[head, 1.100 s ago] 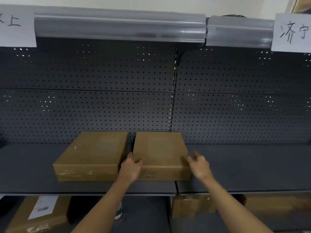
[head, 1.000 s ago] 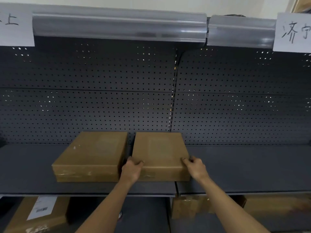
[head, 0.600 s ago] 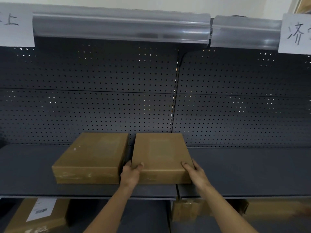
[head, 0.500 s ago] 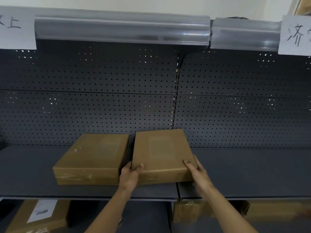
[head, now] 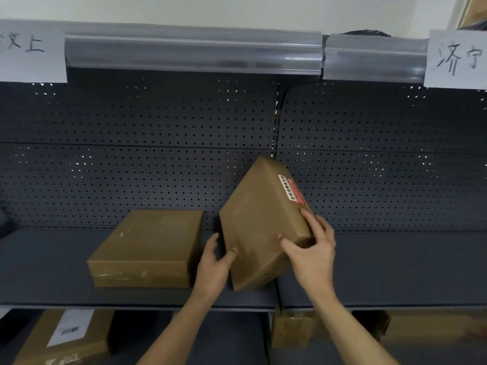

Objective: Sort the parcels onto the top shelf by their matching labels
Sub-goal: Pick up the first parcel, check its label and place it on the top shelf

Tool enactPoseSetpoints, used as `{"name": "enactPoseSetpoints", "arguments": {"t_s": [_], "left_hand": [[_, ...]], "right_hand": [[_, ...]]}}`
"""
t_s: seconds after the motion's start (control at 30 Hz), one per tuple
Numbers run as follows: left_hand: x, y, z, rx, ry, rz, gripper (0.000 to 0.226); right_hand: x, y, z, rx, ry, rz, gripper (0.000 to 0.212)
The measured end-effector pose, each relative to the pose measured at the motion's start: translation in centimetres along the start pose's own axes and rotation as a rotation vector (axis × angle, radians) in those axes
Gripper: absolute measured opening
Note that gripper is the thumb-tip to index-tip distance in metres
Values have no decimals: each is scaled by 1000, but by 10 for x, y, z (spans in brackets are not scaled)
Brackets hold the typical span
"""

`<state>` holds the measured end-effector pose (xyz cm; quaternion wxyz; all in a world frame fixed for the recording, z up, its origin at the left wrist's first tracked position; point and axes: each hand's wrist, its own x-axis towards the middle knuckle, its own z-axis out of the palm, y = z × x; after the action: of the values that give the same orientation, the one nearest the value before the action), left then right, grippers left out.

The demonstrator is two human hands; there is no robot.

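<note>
Head view: a brown parcel was held tilted above the middle shelf, at 3 o'clock from a second parcel lying flat. The right hand was closed round its lower right corner; the left hand was half open, thumb pressed on the left edge. The box was judged stiff, fairly light, and slick with tape, so opposite edges were judged the best hold. A red sticker was carried on its side.
</note>
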<state>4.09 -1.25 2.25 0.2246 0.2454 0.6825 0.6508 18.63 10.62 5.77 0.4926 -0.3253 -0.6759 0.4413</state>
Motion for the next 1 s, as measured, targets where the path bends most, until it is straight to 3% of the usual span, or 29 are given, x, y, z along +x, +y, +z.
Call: {"name": "enactPoseSetpoints", "arguments": {"t_s": [0.1,0.17,0.27,0.43,0.63,0.77,0.9,1.0], "left_hand": [[-10,12,12,33,-227,45,97],[-15,10,20,256,-360,52,125],[-23,0,30,481,-285,158,143],[-30,-10,35,551,-27,332,129],[-34,-9,29,517,-15,389,121],[-35,-9,20,366,-56,387,113],[-34,-14,16,148,-70,347,102],[-35,-19,22,3,-32,319,88]], "right_hand": [[-11,-6,4,-17,-7,-29,70],[-17,-10,7,7,-8,-17,69],[-24,-18,12,-2,-14,-20,69],[-34,-27,16,-61,-43,-51,70],[-35,-31,14,-60,-133,-131,69],[-34,-26,8,94,-229,-184,74],[-29,-15,6,273,-306,-49,80],[-27,-3,11,254,-493,36,73]]}}
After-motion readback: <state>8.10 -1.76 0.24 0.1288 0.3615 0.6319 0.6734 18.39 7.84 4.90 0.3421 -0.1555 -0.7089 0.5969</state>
